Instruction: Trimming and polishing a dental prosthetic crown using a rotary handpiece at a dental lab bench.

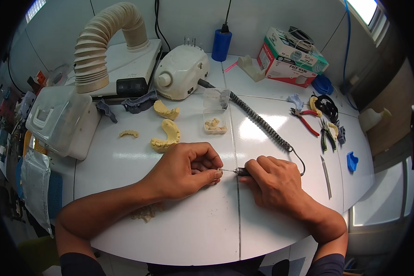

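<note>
Pinching a tiny tooth piece in your left hand near the worktop middle, your right hand fisted on the handpiece, you seem mid-grinding; next, likely turn it slightly.

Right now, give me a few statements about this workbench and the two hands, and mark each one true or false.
1. The right hand grips a thin rotary tool. True.
2. The left hand lies flat and open on the table. False: its fingers are curled around a small piece at the tool's tip.
3. A coiled cord runs from the white motor box toward the right hand. True.
4. The red-handled pliers lie left of the hands. False: they lie to the right.
5. Two yellow tooth casts lie beyond the left hand. True.
</note>
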A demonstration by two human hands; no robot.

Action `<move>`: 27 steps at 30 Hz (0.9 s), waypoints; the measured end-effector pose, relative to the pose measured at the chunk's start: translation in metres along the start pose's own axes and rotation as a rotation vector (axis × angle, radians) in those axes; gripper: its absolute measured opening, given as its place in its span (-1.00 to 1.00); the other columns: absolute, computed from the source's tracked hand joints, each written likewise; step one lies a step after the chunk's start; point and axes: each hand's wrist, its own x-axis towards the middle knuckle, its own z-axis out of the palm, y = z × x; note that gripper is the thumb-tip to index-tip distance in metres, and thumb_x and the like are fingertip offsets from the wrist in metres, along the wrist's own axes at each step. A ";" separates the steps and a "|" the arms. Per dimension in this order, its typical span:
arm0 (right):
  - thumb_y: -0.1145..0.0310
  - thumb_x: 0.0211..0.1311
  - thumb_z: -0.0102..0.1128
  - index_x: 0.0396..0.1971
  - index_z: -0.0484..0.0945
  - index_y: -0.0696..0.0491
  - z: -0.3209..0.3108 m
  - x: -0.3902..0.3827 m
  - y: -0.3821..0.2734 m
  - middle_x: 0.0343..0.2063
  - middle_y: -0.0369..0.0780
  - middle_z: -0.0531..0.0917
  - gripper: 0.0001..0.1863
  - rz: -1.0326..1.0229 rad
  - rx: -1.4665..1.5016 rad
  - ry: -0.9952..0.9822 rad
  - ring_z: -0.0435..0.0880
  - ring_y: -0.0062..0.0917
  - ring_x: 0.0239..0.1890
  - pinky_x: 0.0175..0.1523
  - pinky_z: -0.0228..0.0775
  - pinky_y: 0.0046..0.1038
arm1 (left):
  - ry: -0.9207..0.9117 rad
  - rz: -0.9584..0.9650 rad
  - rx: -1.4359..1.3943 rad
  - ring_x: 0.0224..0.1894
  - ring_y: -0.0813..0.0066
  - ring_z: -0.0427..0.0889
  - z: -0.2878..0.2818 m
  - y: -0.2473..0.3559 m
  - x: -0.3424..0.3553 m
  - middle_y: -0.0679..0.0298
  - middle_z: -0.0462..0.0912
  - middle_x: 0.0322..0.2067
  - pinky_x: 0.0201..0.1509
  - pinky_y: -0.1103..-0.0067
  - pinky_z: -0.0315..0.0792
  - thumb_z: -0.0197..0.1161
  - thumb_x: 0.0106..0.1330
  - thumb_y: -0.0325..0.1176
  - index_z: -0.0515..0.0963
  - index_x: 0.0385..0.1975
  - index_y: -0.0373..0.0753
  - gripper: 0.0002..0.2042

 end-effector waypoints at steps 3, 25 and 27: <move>0.15 0.45 0.41 -0.32 0.59 0.02 0.000 0.000 0.000 -0.53 -0.26 0.59 -0.72 -0.003 0.002 -0.002 0.71 -0.39 -0.51 -0.44 0.47 -0.36 | -0.004 -0.018 -0.052 -0.10 0.54 0.83 0.000 0.000 0.000 0.14 0.80 -0.17 0.07 0.65 0.75 0.40 0.51 -0.55 0.60 -0.06 -0.42 -0.86; 0.15 0.46 0.41 -0.32 0.59 0.06 0.000 0.000 0.001 -0.51 -0.24 0.60 -0.70 0.019 0.031 0.000 0.70 -0.38 -0.51 -0.46 0.46 -0.34 | -0.043 -0.033 -0.107 -0.09 0.51 0.83 -0.003 -0.002 0.004 0.13 0.80 -0.15 0.05 0.62 0.76 0.38 0.54 -0.52 0.62 0.02 -0.46 -0.81; 0.15 0.47 0.41 -0.32 0.58 0.06 0.002 0.000 0.002 -0.51 -0.24 0.60 -0.70 0.018 0.028 0.000 0.70 -0.39 -0.51 -0.47 0.45 -0.34 | -0.041 -0.052 -0.124 -0.09 0.51 0.83 -0.004 -0.002 0.005 0.12 0.80 -0.15 0.04 0.62 0.76 0.37 0.54 -0.52 0.63 0.01 -0.47 -0.82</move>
